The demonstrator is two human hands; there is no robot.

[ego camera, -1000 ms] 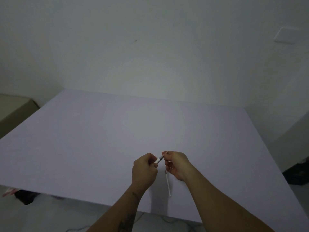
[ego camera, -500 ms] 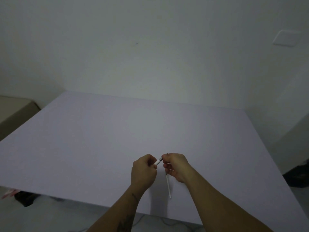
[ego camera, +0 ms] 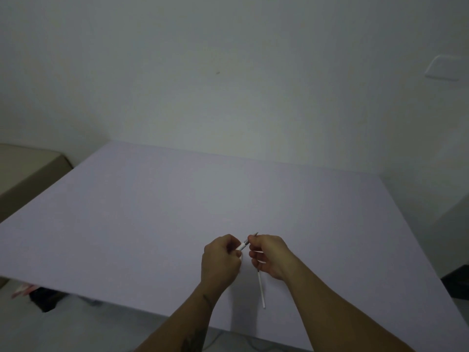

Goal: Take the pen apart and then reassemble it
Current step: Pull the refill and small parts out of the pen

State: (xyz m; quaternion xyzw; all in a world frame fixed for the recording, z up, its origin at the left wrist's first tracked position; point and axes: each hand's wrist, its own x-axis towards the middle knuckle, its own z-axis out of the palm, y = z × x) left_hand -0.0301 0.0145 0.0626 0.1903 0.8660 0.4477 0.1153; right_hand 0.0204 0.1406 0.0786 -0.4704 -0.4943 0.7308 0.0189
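My left hand (ego camera: 220, 260) is closed around a white pen barrel (ego camera: 241, 247); only a short end of it shows between my two hands. The fingertips of my right hand (ego camera: 270, 255) pinch the dark tip section (ego camera: 252, 237) at that end, and a thin point sticks out above the fingers. A thin white refill tube (ego camera: 261, 289) hangs down from under my right hand over the table; I cannot tell whether that hand grips it. Both hands hover close together above the near part of the pale lilac table (ego camera: 177, 212).
The table's front edge (ego camera: 127, 304) runs just below my wrists. A beige piece of furniture (ego camera: 28, 168) stands at the left. Dark objects lie on the floor at the lower left (ego camera: 43, 298) and at the right (ego camera: 456, 280). A white wall plate (ego camera: 442, 67) is at the upper right.
Both hands stay pressed together on the pen with only small finger shifts. The pen's thin point now shows above my right fingers.
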